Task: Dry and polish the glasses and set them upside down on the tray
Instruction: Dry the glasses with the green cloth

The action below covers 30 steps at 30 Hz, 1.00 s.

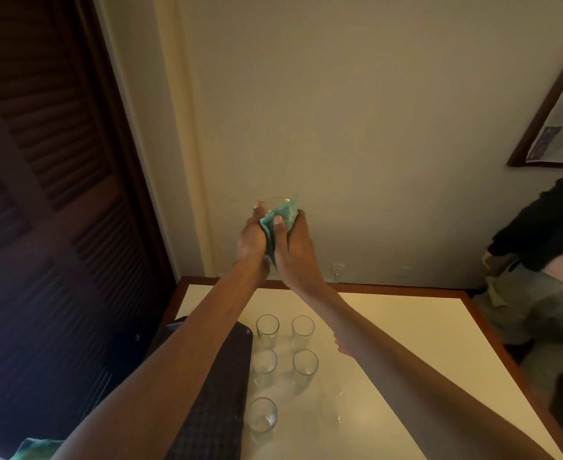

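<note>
Raised in front of the wall, my left hand (253, 239) grips a clear glass (275, 203) whose rim shows above my fingers. My right hand (293, 247) holds a green cloth (281, 215) wrapped against that glass. Most of the glass is hidden by the cloth and both hands. Below, several clear glasses (267, 331) stand upright on the cream table (389, 327). A dark tray (213, 410) lies at the table's left side, partly under my left forearm.
A dark louvred door fills the left. A person in dark clothing (545, 227) sits at the far right beside the table. A framed picture (559, 121) hangs on the wall. Another green cloth (37, 448) shows at the bottom left.
</note>
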### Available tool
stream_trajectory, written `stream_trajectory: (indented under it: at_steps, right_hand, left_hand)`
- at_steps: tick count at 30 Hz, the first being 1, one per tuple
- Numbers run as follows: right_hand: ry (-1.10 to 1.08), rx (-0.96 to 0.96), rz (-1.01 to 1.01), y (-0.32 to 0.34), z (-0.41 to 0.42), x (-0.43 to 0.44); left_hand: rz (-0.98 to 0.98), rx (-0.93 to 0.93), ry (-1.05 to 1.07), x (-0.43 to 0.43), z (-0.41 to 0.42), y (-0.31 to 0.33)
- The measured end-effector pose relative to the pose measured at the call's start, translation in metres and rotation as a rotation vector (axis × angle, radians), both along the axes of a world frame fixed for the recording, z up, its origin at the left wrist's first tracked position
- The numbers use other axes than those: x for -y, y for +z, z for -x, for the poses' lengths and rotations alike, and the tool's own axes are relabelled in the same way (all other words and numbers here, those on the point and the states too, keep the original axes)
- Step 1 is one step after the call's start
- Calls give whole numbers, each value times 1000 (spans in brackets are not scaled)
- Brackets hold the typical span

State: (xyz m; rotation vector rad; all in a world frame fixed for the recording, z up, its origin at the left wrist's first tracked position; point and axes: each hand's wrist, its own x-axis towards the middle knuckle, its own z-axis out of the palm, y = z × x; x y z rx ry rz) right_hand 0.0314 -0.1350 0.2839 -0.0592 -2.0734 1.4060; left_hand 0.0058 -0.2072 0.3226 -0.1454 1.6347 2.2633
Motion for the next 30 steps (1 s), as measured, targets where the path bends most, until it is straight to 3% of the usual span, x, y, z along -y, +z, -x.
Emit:
stream_trajectory:
  at_steps: [3,8,9,11,13,17,20,22,24,28,30]
  right_hand:
    - [-53,89,93,23,4,-6]
    - [63,382,710,38,32,-6]
    - [79,402,753,33,35,1]
    - [94,425,674,19,37,12]
    - [67,401,464,10,28,28]
    - [14,140,148,0,24,46]
    - [-79,42,31,5,34,41]
    - [-117,101,39,18,34,32]
    - [-128,224,172,33,33,21]
    - [42,454,868,42,38,13]
    - [73,473,876,34,37,16]
  left_hand:
    - [48,-48,-13,2,1,4]
    - [178,-193,-48,7,10,11]
    - [216,-189,-30,8,20,5]
    - [235,-158,-4,12,28,1]
    - [198,-173,12,20,37,-2]
    - [48,-98,-58,34,48,-14]
    - [6,-72,-78,38,37,-4]
    - [22,-63,-81,37,30,1]
    - [65,-82,-92,35,25,3]
    - [168,-124,-80,25,17,10]
    - [211,-100,-72,17,19,5]
